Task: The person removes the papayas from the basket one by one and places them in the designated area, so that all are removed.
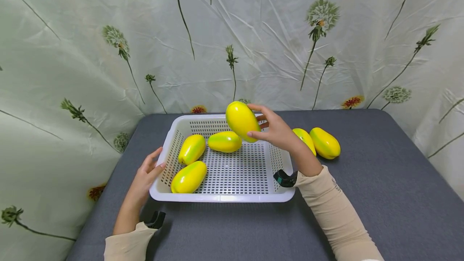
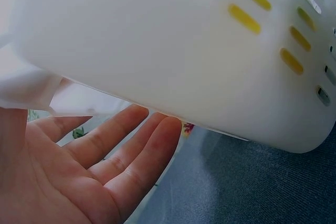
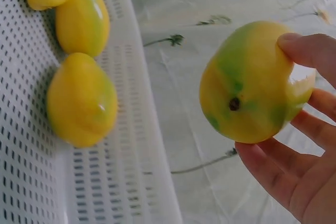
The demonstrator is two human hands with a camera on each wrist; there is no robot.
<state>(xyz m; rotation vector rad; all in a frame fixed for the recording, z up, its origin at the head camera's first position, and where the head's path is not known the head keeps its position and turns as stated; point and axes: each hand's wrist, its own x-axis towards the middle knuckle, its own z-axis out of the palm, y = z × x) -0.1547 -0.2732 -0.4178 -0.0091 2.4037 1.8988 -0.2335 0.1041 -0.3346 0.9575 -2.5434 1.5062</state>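
Note:
My right hand [image 1: 273, 130] grips a glossy yellow-green papaya [image 1: 241, 121], thumb on one side and fingers on the other, above the back right part of a white plastic basket [image 1: 222, 198]. In the right wrist view, the held papaya [image 3: 247, 85] shows a dark stem spot. Three more papayas lie in the basket's left half: one at the front [image 1: 189, 177], one behind it [image 1: 191, 149], one towards the middle [image 1: 224, 141]. My left hand [image 1: 146, 177] holds the basket's left rim, its thumb at the rim and its fingertips against the outer wall [image 2: 147, 61].
Two papayas lie on the grey cloth-covered table [image 1: 377, 180] right of the basket; one [image 1: 325, 143] is in plain sight, the other [image 1: 305, 140] partly behind my right wrist. A pale flower-printed curtain [image 1: 268, 43] hangs behind the table's back edge.

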